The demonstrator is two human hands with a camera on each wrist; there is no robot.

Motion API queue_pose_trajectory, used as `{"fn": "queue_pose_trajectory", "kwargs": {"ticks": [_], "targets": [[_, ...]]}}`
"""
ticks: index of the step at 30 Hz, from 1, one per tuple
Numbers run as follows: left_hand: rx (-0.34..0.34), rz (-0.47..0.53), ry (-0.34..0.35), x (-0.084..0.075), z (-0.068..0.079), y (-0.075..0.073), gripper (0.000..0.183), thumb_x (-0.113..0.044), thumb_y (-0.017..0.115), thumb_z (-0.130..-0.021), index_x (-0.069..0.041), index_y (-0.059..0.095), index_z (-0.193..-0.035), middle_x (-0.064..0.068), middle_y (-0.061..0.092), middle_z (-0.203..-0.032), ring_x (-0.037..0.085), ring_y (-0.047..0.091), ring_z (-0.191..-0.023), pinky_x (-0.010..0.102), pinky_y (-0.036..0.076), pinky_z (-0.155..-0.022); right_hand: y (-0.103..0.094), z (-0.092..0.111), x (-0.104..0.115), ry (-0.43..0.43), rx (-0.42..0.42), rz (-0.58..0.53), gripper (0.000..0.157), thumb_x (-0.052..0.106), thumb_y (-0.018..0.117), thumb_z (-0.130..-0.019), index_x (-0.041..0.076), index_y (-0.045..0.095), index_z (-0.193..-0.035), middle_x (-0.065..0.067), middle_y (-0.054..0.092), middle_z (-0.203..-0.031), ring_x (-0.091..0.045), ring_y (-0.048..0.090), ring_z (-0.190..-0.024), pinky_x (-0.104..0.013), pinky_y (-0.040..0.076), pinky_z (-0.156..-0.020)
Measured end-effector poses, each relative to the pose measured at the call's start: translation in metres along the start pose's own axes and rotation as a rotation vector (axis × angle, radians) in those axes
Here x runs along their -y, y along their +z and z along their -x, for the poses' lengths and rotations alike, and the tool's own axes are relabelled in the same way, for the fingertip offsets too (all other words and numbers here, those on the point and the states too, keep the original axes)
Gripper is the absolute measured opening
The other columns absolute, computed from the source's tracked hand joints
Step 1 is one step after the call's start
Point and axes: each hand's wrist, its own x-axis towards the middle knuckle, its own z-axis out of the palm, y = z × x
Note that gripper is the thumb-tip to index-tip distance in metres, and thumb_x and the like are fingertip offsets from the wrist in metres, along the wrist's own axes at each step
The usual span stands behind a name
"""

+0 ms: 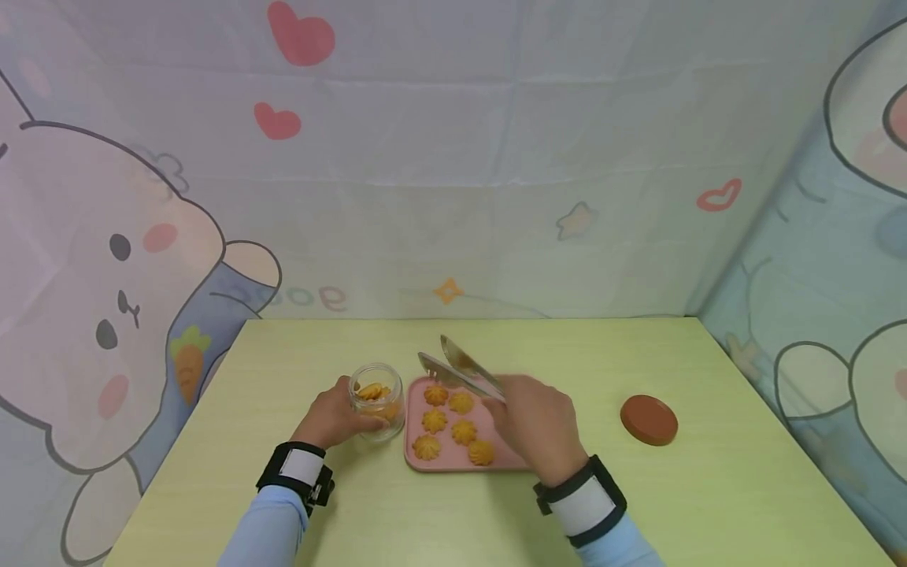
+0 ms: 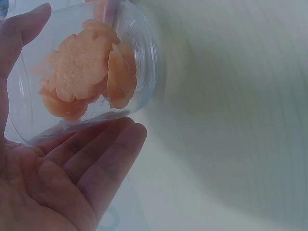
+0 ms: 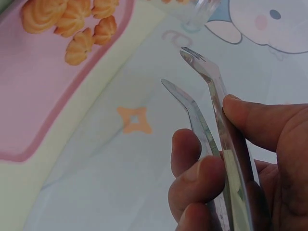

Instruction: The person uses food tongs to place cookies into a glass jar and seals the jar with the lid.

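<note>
My left hand [image 1: 331, 415] holds a clear glass jar [image 1: 386, 429], thumb on one side and fingers along the other in the left wrist view. Inside the open jar are several ridged golden cookies [image 2: 82, 65]. A pair of metal tongs [image 1: 473, 370] is gripped in my right hand [image 1: 536, 425]. Their tips stand apart with nothing between them, over the back of a pink tray [image 1: 506, 459]. On the tray's left part lie several flower-shaped cookies [image 1: 464, 431]. My right hand hides part of the tray's right side.
A round brown lid [image 1: 649, 420] lies on the pale yellow table [image 1: 708, 488], right of the tray. Behind the table hangs a cartoon-printed cloth [image 1: 439, 142], which also covers the sides. The jar stands close to the tray's left edge.
</note>
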Motion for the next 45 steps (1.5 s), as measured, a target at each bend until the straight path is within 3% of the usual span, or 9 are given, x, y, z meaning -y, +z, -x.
{"fn": "queue_pose_trajectory", "kwargs": {"ticks": [5,8,12,23,36,45], "targets": [[-0.001,-0.004,0.004,0.002,-0.003,0.000,0.089,-0.047,0.084,-0.061,0.006,0.045,-0.122,0.018,0.065,-0.104,0.027,0.059,-0.087,0.046,0.051,-0.077,0.004,0.000,-0.006,0.002,-0.011,0.016,0.033,0.033,0.075,-0.080,0.019,0.074,-0.109,-0.004,0.073,-0.083,-0.014,0.049,-0.047,-0.027,0.036,-0.034],[-0.002,-0.006,0.005,0.003,-0.004,0.000,0.090,-0.047,0.084,-0.061,0.006,0.045,-0.123,0.018,0.065,-0.105,0.027,0.059,-0.088,0.046,0.051,-0.078,0.007,0.001,-0.009,0.001,-0.002,0.045,0.029,0.032,0.075,-0.080,0.015,0.075,-0.103,-0.003,0.069,-0.069,-0.014,0.046,-0.043,-0.026,0.033,-0.033],[-0.003,-0.006,0.003,0.003,-0.004,0.000,0.091,-0.048,0.084,-0.061,0.006,0.045,-0.124,0.019,0.065,-0.105,0.027,0.059,-0.088,0.046,0.052,-0.078,0.009,0.002,-0.013,0.015,0.039,0.087,0.025,0.033,0.074,-0.080,0.008,0.071,-0.085,0.000,0.051,-0.049,-0.014,0.043,-0.038,-0.027,0.031,-0.032],[-0.003,-0.019,0.019,-0.001,-0.004,-0.002,0.092,-0.047,0.084,-0.062,0.007,0.044,-0.124,0.021,0.064,-0.106,0.028,0.059,-0.088,0.047,0.052,-0.078,0.020,0.003,-0.020,0.060,0.121,0.111,0.033,0.034,0.072,-0.082,0.010,0.057,-0.065,0.000,0.046,-0.047,-0.016,0.044,-0.039,-0.029,0.033,-0.032],[-0.002,-0.007,0.006,0.000,-0.004,0.000,0.094,-0.048,0.083,-0.062,0.007,0.043,-0.127,0.019,0.064,-0.106,0.027,0.059,-0.087,0.045,0.051,-0.078,0.043,0.009,-0.027,0.097,0.183,0.132,0.035,0.037,0.068,-0.084,0.007,0.061,-0.067,-0.002,0.047,-0.047,-0.016,0.044,-0.039,-0.028,0.035,-0.032],[0.005,-0.017,-0.008,0.000,0.000,0.000,0.094,-0.046,0.082,-0.065,0.009,0.041,-0.129,0.021,0.064,-0.108,0.027,0.059,-0.088,0.045,0.051,-0.078,0.047,0.007,-0.020,0.123,0.246,0.114,0.038,0.041,0.064,-0.087,0.008,0.062,-0.068,-0.004,0.052,-0.050,-0.016,0.046,-0.042,-0.028,0.039,-0.036]]}}
